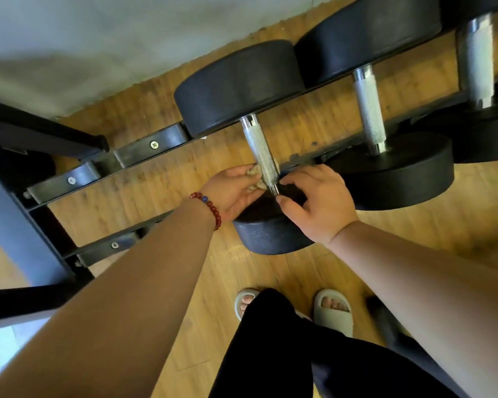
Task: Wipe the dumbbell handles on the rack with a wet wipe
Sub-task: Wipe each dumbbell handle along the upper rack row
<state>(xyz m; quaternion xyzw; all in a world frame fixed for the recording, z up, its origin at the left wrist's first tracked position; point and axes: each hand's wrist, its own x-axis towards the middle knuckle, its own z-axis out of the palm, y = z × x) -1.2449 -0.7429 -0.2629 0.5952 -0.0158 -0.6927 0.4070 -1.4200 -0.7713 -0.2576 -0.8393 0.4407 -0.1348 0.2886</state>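
1. Wooden floor (144,110) runs under a black rack (144,146) that stands against a grey wall (98,38). Three dumbbells lie across its rails.
2. Left hand (233,193): fingers curled round a crumpled wet wipe (255,178), pressing it against the left side of the first handle (260,150) at its near end.
3. Right hand (316,202): fingers curled at the same handle's near collar, over the near head (270,237). Whether it pinches the collar or only rests there cannot be told.
4. Progress, as judged: work is on the first handle. The second handle (368,110) and third handle (476,61) carry no wipe and probably remain to be done. Their cleanliness cannot be read.
5. Stroke limits: the two heads bound travel along the handle, and most of the knurled length above the wipe is free.
6. Clearance: the second dumbbell's near head (400,170) sits just beside the right hand. The rails to the left are bare, so there is more room on that side.
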